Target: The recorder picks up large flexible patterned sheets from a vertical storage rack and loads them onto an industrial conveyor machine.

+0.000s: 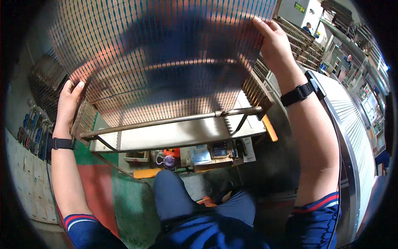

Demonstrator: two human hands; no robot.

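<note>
The left arm reaches forward, its hand (66,101) between nine and ten o'clock; the right arm reaches higher, its hand (277,41) at half past one. Both hands grasp opposite side edges of a shiny, see-through patterned panel (166,47) at twelve o'clock, thumbs on the near face; the other fingers (67,86) are partly hidden. At centre, a metal bar (174,123) crosses before the panel's lower part, above a white tabletop (174,135). A purple bottle (168,161) stands below at seven o'clock; a white ribbed panel (346,112) lies at three.
</note>
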